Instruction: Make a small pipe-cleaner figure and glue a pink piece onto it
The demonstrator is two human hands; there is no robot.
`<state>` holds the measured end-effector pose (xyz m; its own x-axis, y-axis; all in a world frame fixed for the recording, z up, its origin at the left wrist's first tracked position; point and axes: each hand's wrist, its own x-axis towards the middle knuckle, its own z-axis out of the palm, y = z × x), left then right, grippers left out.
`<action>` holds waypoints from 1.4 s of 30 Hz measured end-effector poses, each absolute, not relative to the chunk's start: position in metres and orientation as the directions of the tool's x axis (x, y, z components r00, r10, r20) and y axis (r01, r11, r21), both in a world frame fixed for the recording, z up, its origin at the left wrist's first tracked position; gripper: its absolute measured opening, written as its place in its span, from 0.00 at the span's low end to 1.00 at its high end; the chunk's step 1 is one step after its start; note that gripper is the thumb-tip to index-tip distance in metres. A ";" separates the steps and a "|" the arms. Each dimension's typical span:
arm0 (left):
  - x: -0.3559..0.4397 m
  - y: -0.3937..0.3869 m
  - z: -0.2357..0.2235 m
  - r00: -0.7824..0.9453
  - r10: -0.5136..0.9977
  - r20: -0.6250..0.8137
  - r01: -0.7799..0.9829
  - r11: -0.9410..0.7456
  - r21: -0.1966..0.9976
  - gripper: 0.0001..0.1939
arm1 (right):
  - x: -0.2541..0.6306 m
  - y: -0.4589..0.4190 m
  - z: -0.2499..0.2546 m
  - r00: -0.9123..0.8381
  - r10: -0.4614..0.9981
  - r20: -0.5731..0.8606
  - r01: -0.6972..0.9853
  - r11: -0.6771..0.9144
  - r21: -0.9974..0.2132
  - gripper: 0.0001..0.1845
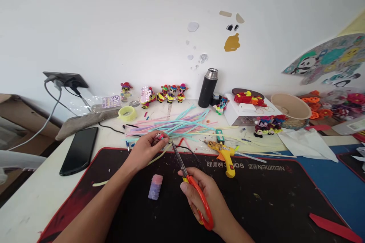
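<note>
My left hand is closed in a pinch on a small pink and dark craft piece above the black desk mat. My right hand grips red-handled scissors, whose blades point up toward the pinched piece. A pile of thin coloured sticks, mostly turquoise and pink, lies just behind both hands. On the mat below my left hand rests a small pink and purple fuzzy block.
A yellow glue gun lies right of the scissors. A black phone sits at the left; a row of small figurines, a black flask, a tape roll, a white box and a paper bowl stand behind.
</note>
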<state>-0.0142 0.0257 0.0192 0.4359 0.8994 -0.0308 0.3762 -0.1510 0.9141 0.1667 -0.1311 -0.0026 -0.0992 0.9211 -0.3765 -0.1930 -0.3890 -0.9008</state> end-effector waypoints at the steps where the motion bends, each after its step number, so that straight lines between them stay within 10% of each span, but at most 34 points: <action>1: -0.014 0.026 0.019 0.438 0.898 -0.032 0.379 -0.152 0.913 0.22 | 0.167 -0.131 -0.003 -0.103 0.921 -0.374 -0.195 -0.388 -0.901 0.41; 42: -0.016 0.028 0.013 0.468 0.884 -0.005 0.369 -0.190 0.910 0.18 | 0.168 -0.131 -0.004 -0.121 0.912 -0.393 -0.167 -0.409 -0.897 0.41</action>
